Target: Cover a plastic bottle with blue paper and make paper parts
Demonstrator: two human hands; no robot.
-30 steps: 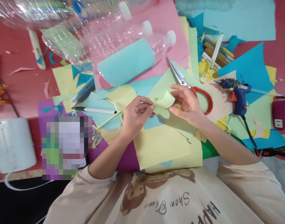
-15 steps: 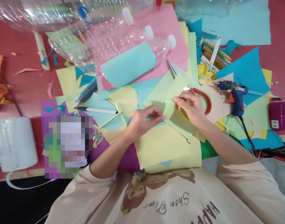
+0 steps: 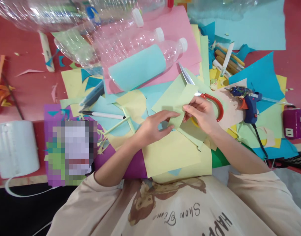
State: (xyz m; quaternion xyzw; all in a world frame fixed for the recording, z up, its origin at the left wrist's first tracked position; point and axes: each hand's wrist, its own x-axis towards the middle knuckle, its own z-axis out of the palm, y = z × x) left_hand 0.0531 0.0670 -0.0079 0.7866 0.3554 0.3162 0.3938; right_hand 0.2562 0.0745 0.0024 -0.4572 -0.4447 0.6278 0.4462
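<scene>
A small light green strip of paper [image 3: 187, 95] is pinched between the thumb and fingers of my right hand [image 3: 201, 113]. My left hand [image 3: 155, 126] is at the strip's lower left end, thumb and index finger spread apart, with the index fingertip at the paper's edge. Beneath the strip lies a larger light green sheet [image 3: 165, 100]. Scissors with red and yellow handles [image 3: 218, 106] rest under and beside my right hand, their blades pointing away from me. A yellow sheet [image 3: 172, 154] lies below both hands.
A clear bottle wrapped in light blue paper [image 3: 138, 68] lies beyond my hands, among other clear bottles. On the right are a blue glue gun [image 3: 251, 106] and several markers [image 3: 229, 59]. A black-and-white pen [image 3: 106, 114] and a white box [image 3: 16, 149] are left.
My left thumb and index finger have parted from their pinch at the strip's lower end. The strip has tilted a little lower, still in my right hand. The view has shifted slightly.
</scene>
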